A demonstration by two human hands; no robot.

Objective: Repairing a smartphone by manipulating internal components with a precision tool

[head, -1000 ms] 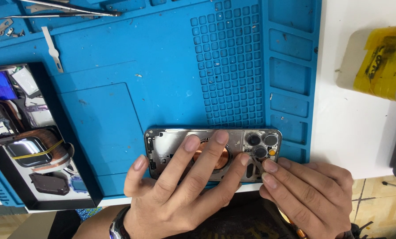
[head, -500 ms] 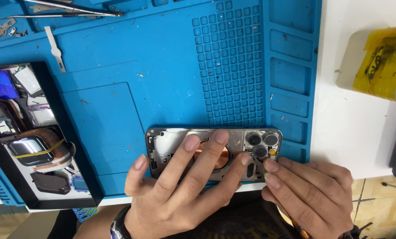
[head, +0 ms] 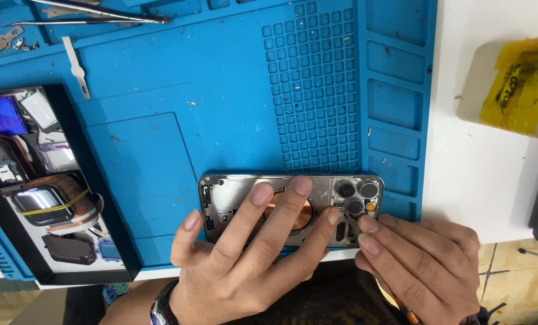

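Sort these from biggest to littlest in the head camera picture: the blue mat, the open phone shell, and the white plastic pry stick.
1. Blue mat, by far the biggest.
2. Open phone shell, under the left hand and right hand.
3. White pry stick, the littlest.

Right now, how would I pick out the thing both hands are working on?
Find the big blue work mat and follow its near edge. There lies an opened phone housing, flat, under the left hand, with the right hand at its corner. Its copper coil ring and three round camera openings set it apart from the black parts tray to the left.
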